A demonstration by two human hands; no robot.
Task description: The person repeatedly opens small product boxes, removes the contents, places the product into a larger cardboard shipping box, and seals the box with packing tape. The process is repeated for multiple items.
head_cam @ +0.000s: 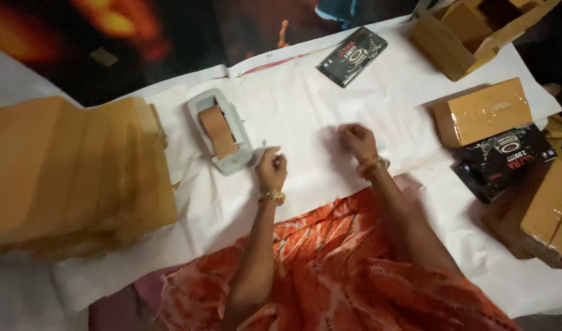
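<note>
Though fisted, hands beside tape dispenser

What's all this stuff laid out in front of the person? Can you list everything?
white paper sheet: one, white, spread under everything
tape dispenser: one, pale grey with brown tape, left of centre
brown stack: one, tan, far left, blurred
dark flat box: one, black, top centre
dark box: one, black, right
wrapped parcel: one, brown, right, above the dark box
open carton: one, brown, top right
brown parcels: several, right edge
orange garment: one, bottom centre
left hand: closed, beside the dispenser
right hand: closed, centre
</note>
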